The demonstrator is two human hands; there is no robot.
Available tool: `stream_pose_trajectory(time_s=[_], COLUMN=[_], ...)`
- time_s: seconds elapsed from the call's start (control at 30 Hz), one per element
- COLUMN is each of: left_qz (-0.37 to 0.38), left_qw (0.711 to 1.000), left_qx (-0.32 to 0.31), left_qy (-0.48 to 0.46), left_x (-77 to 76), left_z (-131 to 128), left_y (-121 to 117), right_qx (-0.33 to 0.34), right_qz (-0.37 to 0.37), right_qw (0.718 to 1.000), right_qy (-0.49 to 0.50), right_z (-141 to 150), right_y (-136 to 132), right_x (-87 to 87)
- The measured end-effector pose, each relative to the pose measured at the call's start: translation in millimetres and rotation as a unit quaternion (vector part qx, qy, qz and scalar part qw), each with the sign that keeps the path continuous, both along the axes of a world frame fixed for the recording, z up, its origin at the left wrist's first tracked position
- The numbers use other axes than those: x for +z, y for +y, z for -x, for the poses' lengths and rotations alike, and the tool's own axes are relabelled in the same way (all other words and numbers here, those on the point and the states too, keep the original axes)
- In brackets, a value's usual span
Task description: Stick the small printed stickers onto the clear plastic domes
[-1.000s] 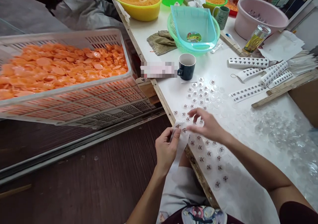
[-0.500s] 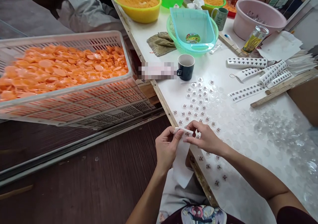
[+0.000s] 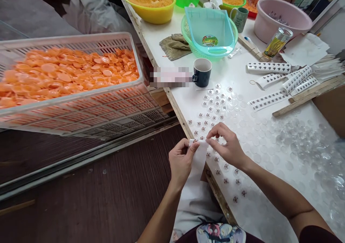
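Paper strip (image 3: 198,160) hangs pinched between thumb and fingers of your left grip (image 3: 180,161), smooth, white and limp, with a small dark print near its top edge. Your right grip (image 3: 229,146) is narrow, fingertips together at the strip's corner; whether it pinches a sticker, you cannot tell. Beyond and beside it, clear round discs (image 3: 225,181) with printed centres dot the white counter (image 3: 234,69).

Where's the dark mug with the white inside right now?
In the head view, the dark mug stands upper centre on the table, just nearer than the green basket.
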State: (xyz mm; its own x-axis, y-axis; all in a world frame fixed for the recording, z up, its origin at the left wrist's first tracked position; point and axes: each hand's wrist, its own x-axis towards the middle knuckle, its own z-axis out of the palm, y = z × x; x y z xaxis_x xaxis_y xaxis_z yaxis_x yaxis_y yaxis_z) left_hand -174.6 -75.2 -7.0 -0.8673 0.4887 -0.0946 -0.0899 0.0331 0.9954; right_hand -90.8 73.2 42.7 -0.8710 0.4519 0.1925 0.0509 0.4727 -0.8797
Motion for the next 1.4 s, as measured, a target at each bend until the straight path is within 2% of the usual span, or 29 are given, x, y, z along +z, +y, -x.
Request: stream_pose_trajectory(time_s=[0.07, 0.23, 0.33, 0.43, 0.53, 0.6, 0.67, 0.77, 0.87, 1.03, 1.17, 1.27, 1.33, 1.4], left_qz=[0.001, 0.008, 0.020, 0.027, 0.032, 0.036, 0.040, 0.046, 0.051, 0.058, 0.055, 0.052, 0.053, 0.055], left_qw=[1.000, 1.000, 0.999, 0.999, 0.999, 0.999, 0.998, 0.998, 0.997, 0.997, 0.997, 0.998, 0.998, 0.997], left_qx=[-0.004, -0.023, -0.035, -0.033, -0.023, -0.021, -0.022, -0.022, -0.019, -0.016, -0.020, -0.017, -0.016, -0.015], left_qy=[0.002, 0.014, 0.013, 0.022, 0.029, 0.032, 0.037, 0.043, 0.047, 0.046, 0.043, 0.041, 0.042, 0.043], left_x=[0.1, -1.0, -2.6, -4.2, -5.7, -6.6, -7.4, -8.4, -9.2, -8.5, -8.1, -9.0, -9.5, -9.4], left_z=[-1, -1, 2, 5, 7, 8, 8, 10, 12, 11, 11, 12, 13, 13], left_y=[0, 1, -1, -3, -5, -5, -5, -5, -5, -4, -6, -9, -10, -10], right_qx=[0.000, 0.085, 0.053, -0.054, -0.199, -0.239, -0.244, -0.234, -0.217, -0.181, -0.214, -0.273, -0.285, -0.268], right_qz=[0.043, 0.154, 0.145, 0.077, -0.016, -0.033, -0.024, -0.031, -0.073, -0.223, -0.294, -0.260, -0.185, -0.093], right_qw=[0.999, 0.983, 0.988, 0.995, 0.979, 0.967, 0.965, 0.965, 0.960, 0.927, 0.901, 0.906, 0.924, 0.941], right_qy=[-0.002, -0.044, -0.008, 0.010, -0.040, -0.078, -0.097, -0.117, -0.160, -0.242, -0.236, -0.191, -0.176, -0.185], right_z=[6, 17, 19, 24, 36, 44, 51, 58, 64, 74, 74, 63, 52, 41], right_y=[0, -9, 7, 63, 140, 180, 203, 210, 206, 206, 214, 224, 229, 232], right_x=[1.5, 2.7, 8.8, 11.8, 1.1, -11.1, -23.1, -35.9, -43.1, -49.0, -45.2, -37.2, -32.4, -30.0])
